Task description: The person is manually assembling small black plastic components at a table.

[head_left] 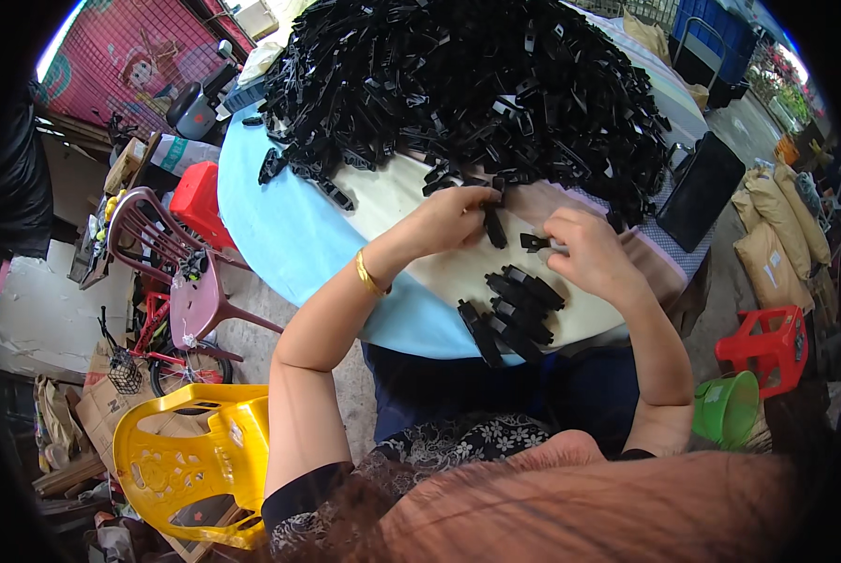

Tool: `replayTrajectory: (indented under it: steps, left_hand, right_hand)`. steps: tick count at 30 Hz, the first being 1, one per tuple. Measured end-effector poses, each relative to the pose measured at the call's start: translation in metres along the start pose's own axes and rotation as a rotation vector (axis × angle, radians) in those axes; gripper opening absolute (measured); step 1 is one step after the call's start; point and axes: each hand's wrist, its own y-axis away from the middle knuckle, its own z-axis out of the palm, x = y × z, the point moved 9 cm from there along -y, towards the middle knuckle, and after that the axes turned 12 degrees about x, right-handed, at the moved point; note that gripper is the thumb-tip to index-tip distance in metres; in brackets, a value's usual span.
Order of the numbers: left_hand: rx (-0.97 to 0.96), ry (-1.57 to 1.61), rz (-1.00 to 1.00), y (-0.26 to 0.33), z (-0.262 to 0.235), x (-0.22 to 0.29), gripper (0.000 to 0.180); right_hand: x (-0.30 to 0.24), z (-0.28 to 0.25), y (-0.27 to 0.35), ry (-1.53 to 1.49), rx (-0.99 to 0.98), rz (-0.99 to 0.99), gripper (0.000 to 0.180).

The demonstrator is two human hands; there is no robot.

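Observation:
A big heap of black plastic pieces (pixel 467 84) covers the far part of the cloth-covered table (pixel 270 225); their exact kind is too small to tell. My left hand (pixel 462 220), with a gold bangle on its wrist, is closed at the heap's near edge, pinching a long black plastic piece (pixel 494 228) that points toward me. Just to its right, my right hand (pixel 584 246) pinches a smaller black plastic piece (pixel 534 242) with a forked end. The two pieces are apart. Between my forearms, near the table's front edge, lies a small group of black pieces (pixel 514 310) side by side.
At the table's right edge lies a flat black case-like object (pixel 702 192). A pink chair (pixel 200 291), a red stool (pixel 200 205) and a yellow chair (pixel 195 460) stand left. On the right are another red stool (pixel 767 349), a green bucket (pixel 726 410) and brown sacks (pixel 772 253).

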Motion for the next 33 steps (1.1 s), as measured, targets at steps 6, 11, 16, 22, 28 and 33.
replayTrajectory:
  steps: [6, 11, 16, 22, 28, 33]
  left_hand:
    - [0.231, -0.387, 0.418, 0.015, 0.002, 0.030, 0.028]
    - [0.257, -0.421, 0.517, 0.024, 0.007, 0.039, 0.021]
    - [0.209, -0.298, 0.392, 0.021, 0.011, 0.036, 0.017]
    - [0.177, -0.270, 0.406, 0.017, 0.013, 0.038, 0.016]
    - [0.124, -0.213, 0.532, 0.027, 0.020, 0.036, 0.024]
    - [0.633, -0.579, 0.808, 0.043, -0.085, 0.042, 0.041]
  right_hand:
    - [-0.006, -0.001, -0.003, -0.055, 0.088, -0.127, 0.020]
    - [0.002, -0.029, -0.008, 0.062, 0.134, -0.095, 0.018]
    - [-0.015, -0.021, -0.008, 0.004, 0.078, -0.127, 0.017]
    - [-0.010, -0.006, -0.010, -0.054, 0.036, -0.128, 0.017]
    - [-0.017, -0.003, -0.014, -0.210, 0.062, -0.150, 0.015]
    - [-0.017, 0.000, -0.001, -0.358, -0.200, 0.019, 0.017]
